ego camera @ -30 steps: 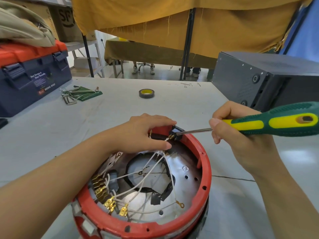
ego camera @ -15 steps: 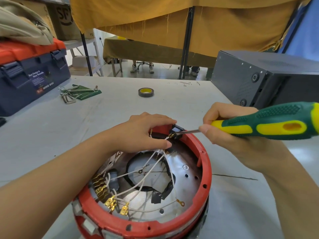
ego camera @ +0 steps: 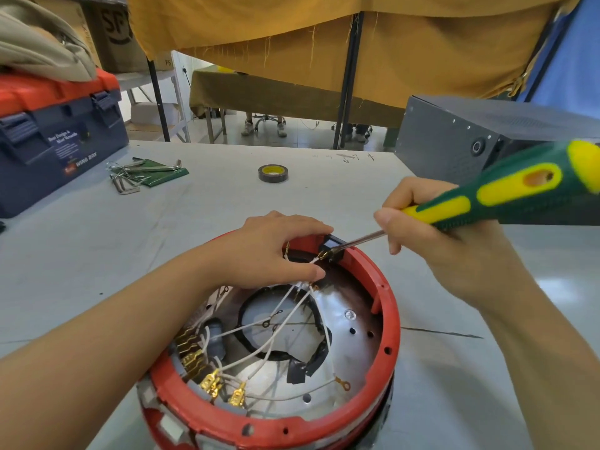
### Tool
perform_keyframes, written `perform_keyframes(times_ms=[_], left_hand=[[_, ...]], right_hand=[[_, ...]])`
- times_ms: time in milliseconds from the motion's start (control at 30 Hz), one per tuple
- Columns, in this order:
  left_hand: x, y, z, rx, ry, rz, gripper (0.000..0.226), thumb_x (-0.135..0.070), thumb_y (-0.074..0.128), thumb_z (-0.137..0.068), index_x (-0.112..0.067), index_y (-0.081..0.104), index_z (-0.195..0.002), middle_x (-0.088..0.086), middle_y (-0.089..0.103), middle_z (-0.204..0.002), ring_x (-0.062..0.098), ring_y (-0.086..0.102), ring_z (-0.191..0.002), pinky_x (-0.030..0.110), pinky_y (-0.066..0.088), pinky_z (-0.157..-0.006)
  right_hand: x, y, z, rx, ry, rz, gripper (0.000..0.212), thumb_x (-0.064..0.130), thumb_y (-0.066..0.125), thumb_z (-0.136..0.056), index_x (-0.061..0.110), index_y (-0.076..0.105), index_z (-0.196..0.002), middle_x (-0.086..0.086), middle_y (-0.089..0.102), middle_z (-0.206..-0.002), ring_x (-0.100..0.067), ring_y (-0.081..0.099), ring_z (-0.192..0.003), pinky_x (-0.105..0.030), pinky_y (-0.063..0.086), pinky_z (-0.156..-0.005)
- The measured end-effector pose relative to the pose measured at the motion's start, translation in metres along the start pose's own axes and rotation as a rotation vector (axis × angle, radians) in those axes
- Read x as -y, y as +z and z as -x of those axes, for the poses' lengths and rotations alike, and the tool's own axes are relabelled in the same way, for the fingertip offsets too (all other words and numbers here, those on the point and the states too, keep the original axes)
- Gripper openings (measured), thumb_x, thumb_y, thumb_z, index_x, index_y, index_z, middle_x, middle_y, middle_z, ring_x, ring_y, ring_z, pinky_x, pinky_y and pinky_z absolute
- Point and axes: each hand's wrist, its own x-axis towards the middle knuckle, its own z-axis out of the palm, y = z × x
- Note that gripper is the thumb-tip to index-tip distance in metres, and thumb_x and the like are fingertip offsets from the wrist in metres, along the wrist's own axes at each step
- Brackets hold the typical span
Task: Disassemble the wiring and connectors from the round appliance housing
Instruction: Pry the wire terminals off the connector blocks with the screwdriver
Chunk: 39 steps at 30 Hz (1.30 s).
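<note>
The housing (ego camera: pixel 386 323), a red-rimmed round shell, sits low in the centre of the frame on the table (ego camera: pixel 194 222), its open side up and loose white wires (ego camera: pixel 292 319) crossing its metal floor. The black connector (ego camera: pixel 331 246) sits on the far rim, just above frame centre. The left hand (ego camera: pixel 276 251) lies to its left, fingers curled over the rim and thumb pressing the wires just beside it. The right hand (ego camera: pixel 431 241) comes from the right, fingers wrapped round the screwdriver (ego camera: pixel 506 193). The tool's long axis slants from upper right down to lower left, its tip touching the brass terminal at the connector. I judge the tip must pry along that slant, while the nearer left hand steadies the rim.
</note>
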Motion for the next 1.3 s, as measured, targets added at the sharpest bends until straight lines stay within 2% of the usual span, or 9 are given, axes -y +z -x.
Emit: perform_keyframes(times_ms=[167,333,533,667,833,1000,1100,1200,1300], left_hand=[[0.0,-0.001,0.0,0.012,0.005,0.002,0.06,-0.054,0.06,-0.084,-0.049,0.033,-0.137,-0.026,0.036,-0.143,0.005,0.029,-0.13,0.034,0.022,-0.113],[-0.001,-0.001,0.0,-0.001,0.004,0.003,0.06,-0.052,0.06,-0.084,-0.048,0.034,-0.138,-0.026,0.037,-0.142,0.004,0.029,-0.13,0.032,0.023,-0.112],[-0.002,-0.001,0.001,0.0,0.002,0.0,0.059,-0.05,0.06,-0.084,-0.048,0.034,-0.137,-0.026,0.038,-0.141,0.004,0.031,-0.128,0.032,0.025,-0.111],[-0.003,-0.002,0.002,-0.001,-0.004,0.012,0.058,-0.049,0.06,-0.084,-0.048,0.035,-0.136,-0.026,0.039,-0.139,0.004,0.032,-0.127,0.032,0.026,-0.11],[-0.005,-0.003,0.003,0.003,-0.02,0.025,0.058,-0.049,0.06,-0.084,-0.049,0.035,-0.136,-0.032,0.037,-0.123,0.003,0.031,-0.125,0.028,0.025,-0.108],[-0.006,-0.002,0.003,-0.001,-0.024,0.027,0.057,-0.048,0.06,-0.085,-0.048,0.035,-0.136,-0.031,0.038,-0.12,0.004,0.032,-0.123,0.028,0.027,-0.106],[-0.006,-0.002,0.003,0.0,-0.023,0.023,0.058,-0.048,0.06,-0.085,-0.048,0.035,-0.137,-0.03,0.039,-0.124,0.004,0.032,-0.124,0.027,0.027,-0.106],[-0.005,-0.002,0.003,0.001,-0.023,0.027,0.057,-0.048,0.06,-0.085,-0.048,0.034,-0.137,-0.026,0.041,-0.133,0.004,0.032,-0.124,0.028,0.027,-0.106],[-0.004,-0.002,0.003,-0.001,-0.021,0.03,0.057,-0.048,0.06,-0.085,-0.048,0.035,-0.136,-0.025,0.042,-0.135,0.005,0.033,-0.124,0.03,0.028,-0.107]], right_hand=[[-0.015,-0.008,-0.017,-0.05,0.068,-0.205,0.024,0.014,0.059,-0.08,0.017,0.055,-0.057,0.007,0.049,-0.048,-0.011,0.05,-0.048,-0.016,0.042,-0.055],[-0.033,-0.013,-0.013,-0.123,0.176,-0.358,0.022,0.017,0.065,-0.074,0.021,0.058,-0.053,0.002,0.047,-0.053,-0.01,0.045,-0.047,-0.029,0.04,-0.052],[-0.042,-0.009,-0.009,-0.168,0.237,-0.545,0.029,0.01,0.056,-0.077,0.021,0.059,-0.051,0.003,0.049,-0.055,-0.008,0.042,-0.046,-0.022,0.041,-0.044],[-0.04,-0.011,-0.007,-0.188,0.189,-0.504,0.024,0.013,0.062,-0.074,0.022,0.059,-0.051,0.004,0.049,-0.056,-0.007,0.042,-0.046,-0.02,0.04,-0.045],[-0.035,-0.014,-0.002,-0.192,0.099,-0.383,0.018,0.028,0.061,-0.072,0.023,0.06,-0.054,0.007,0.049,-0.054,-0.009,0.045,-0.046,-0.02,0.041,-0.049],[-0.03,-0.007,0.0,-0.133,0.068,-0.267,0.018,0.033,0.06,-0.074,0.026,0.058,-0.058,0.005,0.048,-0.051,-0.01,0.048,-0.045,-0.01,0.037,-0.052],[-0.028,-0.008,0.001,-0.125,0.064,-0.199,0.02,0.037,0.059,-0.076,0.025,0.057,-0.059,0.003,0.05,-0.05,-0.012,0.049,-0.048,-0.014,0.038,-0.055],[-0.027,-0.008,0.002,-0.103,0.056,-0.144,0.024,0.038,0.058,-0.078,0.023,0.055,-0.06,-0.002,0.052,-0.052,-0.016,0.05,-0.051,-0.025,0.042,-0.057],[-0.025,-0.008,0.001,-0.086,0.039,-0.088,0.025,0.039,0.057,-0.079,0.022,0.055,-0.061,-0.003,0.053,-0.053,-0.018,0.05,-0.051,-0.027,0.042,-0.056]])
